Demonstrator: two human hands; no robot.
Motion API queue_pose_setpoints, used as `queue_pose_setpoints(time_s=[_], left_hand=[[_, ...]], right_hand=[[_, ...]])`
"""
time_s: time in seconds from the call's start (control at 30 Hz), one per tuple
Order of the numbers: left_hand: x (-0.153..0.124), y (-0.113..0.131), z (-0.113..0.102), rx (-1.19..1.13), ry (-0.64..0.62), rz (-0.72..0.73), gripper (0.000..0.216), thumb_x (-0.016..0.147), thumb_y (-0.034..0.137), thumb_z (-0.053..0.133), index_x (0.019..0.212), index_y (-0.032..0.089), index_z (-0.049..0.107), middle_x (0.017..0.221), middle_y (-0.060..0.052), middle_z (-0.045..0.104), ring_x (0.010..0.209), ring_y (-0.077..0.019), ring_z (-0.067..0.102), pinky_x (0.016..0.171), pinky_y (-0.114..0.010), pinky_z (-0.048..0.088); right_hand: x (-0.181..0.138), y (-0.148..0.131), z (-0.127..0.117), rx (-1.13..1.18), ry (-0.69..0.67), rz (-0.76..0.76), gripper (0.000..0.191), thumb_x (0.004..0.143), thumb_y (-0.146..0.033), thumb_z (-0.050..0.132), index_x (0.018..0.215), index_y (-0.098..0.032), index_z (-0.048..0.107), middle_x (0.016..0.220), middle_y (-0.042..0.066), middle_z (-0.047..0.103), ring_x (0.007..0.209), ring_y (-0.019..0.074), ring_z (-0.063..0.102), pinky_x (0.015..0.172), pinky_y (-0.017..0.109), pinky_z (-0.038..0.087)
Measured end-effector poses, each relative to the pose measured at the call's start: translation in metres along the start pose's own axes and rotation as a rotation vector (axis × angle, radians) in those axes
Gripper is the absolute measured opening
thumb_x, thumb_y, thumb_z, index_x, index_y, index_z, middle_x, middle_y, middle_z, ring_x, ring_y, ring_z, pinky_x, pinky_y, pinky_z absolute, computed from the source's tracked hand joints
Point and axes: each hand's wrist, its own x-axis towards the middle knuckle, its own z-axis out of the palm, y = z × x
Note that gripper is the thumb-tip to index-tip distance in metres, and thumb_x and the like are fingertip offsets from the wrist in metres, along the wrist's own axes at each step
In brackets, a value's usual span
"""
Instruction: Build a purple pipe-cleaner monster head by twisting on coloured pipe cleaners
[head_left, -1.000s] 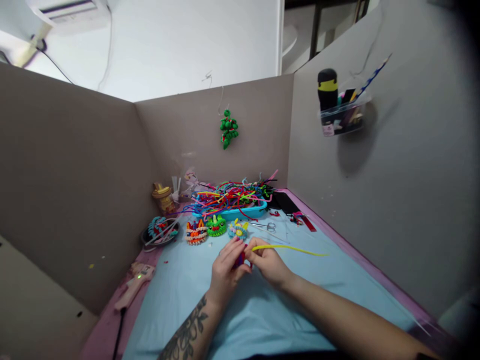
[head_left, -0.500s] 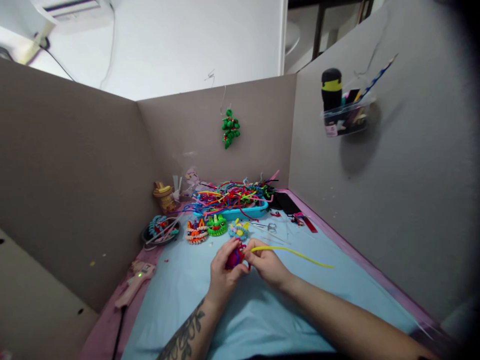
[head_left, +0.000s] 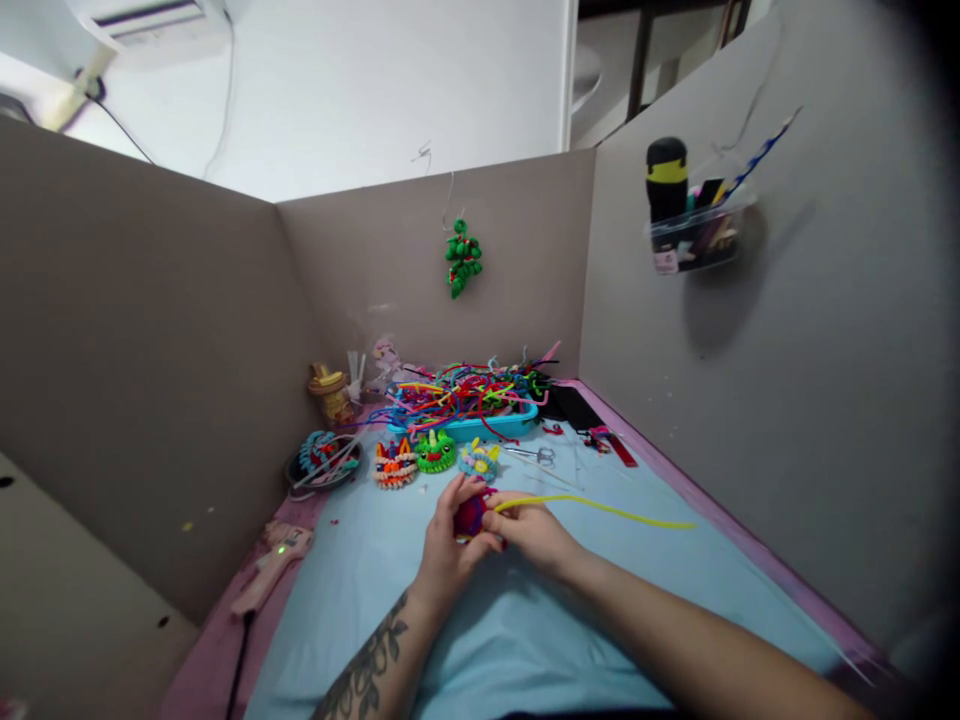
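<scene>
My left hand (head_left: 448,545) is closed around a small red and purple pipe-cleaner piece (head_left: 471,515) above the light blue mat (head_left: 465,640). My right hand (head_left: 531,530) pinches one end of a long yellow pipe cleaner (head_left: 600,508) right against that piece. The yellow strand runs out to the right, low over the mat. Both hands touch each other at the piece.
Three small finished figures (head_left: 435,455) sit just beyond my hands. Behind them stands a blue tray (head_left: 480,425) heaped with coloured pipe cleaners. Scissors (head_left: 534,455) lie right of the figures, a dark bowl (head_left: 324,462) and a glue gun (head_left: 271,566) lie at left. Grey partitions enclose the table.
The yellow pipe cleaner has slid further out to the right and lies lower. My hands have turned the red and purple piece a little, and it shows more.
</scene>
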Motion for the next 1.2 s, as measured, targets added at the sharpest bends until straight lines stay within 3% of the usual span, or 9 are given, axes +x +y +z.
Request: queue_pose_setpoints(time_s=[0.1,0.17,0.27,0.33,0.63,0.8,0.93,1.1,1.2], left_hand=[[0.000,0.000,-0.002,0.031,0.000,0.039,0.079,0.070,0.041,0.066,0.135,0.024,0.025,0.126,-0.014,0.052,0.119,-0.0266,0.047,0.099,-0.045,0.038],[-0.001,0.002,-0.001,0.066,0.064,0.023,0.070,0.076,0.041,0.061,0.135,0.022,0.028,0.134,-0.015,0.044,0.124,-0.0268,0.041,0.103,-0.046,0.033],[-0.003,0.009,0.003,0.084,0.173,-0.080,0.054,0.084,0.036,0.051,0.133,0.020,0.036,0.139,-0.012,0.040,0.129,-0.0254,0.035,0.106,-0.044,0.029],[-0.003,0.015,0.007,0.034,0.181,-0.164,0.051,0.085,0.033,0.048,0.133,0.020,0.038,0.139,-0.011,0.041,0.127,-0.0238,0.038,0.105,-0.040,0.032],[0.002,0.025,0.009,-0.108,0.131,-0.257,0.049,0.083,0.034,0.051,0.128,0.018,0.047,0.130,-0.009,0.052,0.119,-0.0236,0.048,0.098,-0.036,0.041],[0.001,0.022,0.009,-0.119,0.092,-0.253,0.046,0.083,0.033,0.051,0.126,0.017,0.050,0.125,-0.010,0.056,0.117,-0.0246,0.050,0.098,-0.038,0.041],[0.000,0.017,0.008,-0.042,0.074,-0.172,0.049,0.083,0.030,0.052,0.130,0.018,0.044,0.130,-0.012,0.051,0.118,-0.0245,0.049,0.098,-0.040,0.041],[0.000,0.016,-0.001,0.354,0.127,0.092,0.061,0.073,0.027,0.065,0.129,0.024,0.042,0.135,-0.011,0.045,0.133,-0.0300,0.024,0.104,-0.054,0.026],[0.001,0.016,-0.005,0.368,0.042,0.176,0.069,0.070,0.032,0.068,0.131,0.024,0.038,0.132,-0.012,0.047,0.131,-0.0311,0.028,0.102,-0.053,0.030]], right_hand=[[-0.001,0.001,-0.001,-0.095,0.093,-0.068,0.021,0.072,-0.035,0.062,0.067,-0.015,0.065,0.058,0.000,0.058,0.056,0.0126,0.050,0.054,0.024,0.038],[-0.004,-0.001,-0.001,-0.183,0.172,-0.168,0.017,0.075,-0.032,0.061,0.072,-0.017,0.068,0.066,0.002,0.063,0.064,0.0152,0.054,0.061,0.026,0.042],[-0.008,-0.006,-0.001,-0.383,0.216,-0.410,0.013,0.078,-0.029,0.060,0.074,-0.020,0.069,0.070,0.004,0.063,0.073,0.0181,0.054,0.071,0.031,0.042],[-0.010,-0.009,0.000,-0.501,0.208,-0.533,0.012,0.079,-0.027,0.059,0.077,-0.022,0.070,0.070,0.005,0.063,0.075,0.0192,0.053,0.073,0.033,0.042],[-0.010,-0.012,0.001,-0.599,0.176,-0.631,0.013,0.081,-0.023,0.057,0.078,-0.024,0.070,0.073,0.006,0.063,0.076,0.0208,0.052,0.071,0.036,0.042],[-0.009,-0.011,-0.002,-0.613,0.130,-0.626,0.013,0.081,-0.021,0.056,0.078,-0.022,0.069,0.075,0.006,0.063,0.078,0.0206,0.052,0.074,0.036,0.041],[-0.007,-0.010,-0.005,-0.538,0.163,-0.554,0.010,0.079,-0.022,0.058,0.075,-0.021,0.067,0.075,0.005,0.061,0.077,0.0192,0.053,0.074,0.034,0.042],[-0.004,-0.010,-0.006,-0.269,0.176,-0.286,0.012,0.075,-0.027,0.060,0.067,-0.018,0.062,0.072,0.003,0.059,0.071,0.0159,0.054,0.068,0.028,0.042],[-0.003,-0.006,-0.004,-0.108,0.060,-0.061,0.015,0.070,-0.028,0.063,0.065,-0.017,0.055,0.056,-0.003,0.052,0.052,0.0101,0.046,0.052,0.023,0.036]])
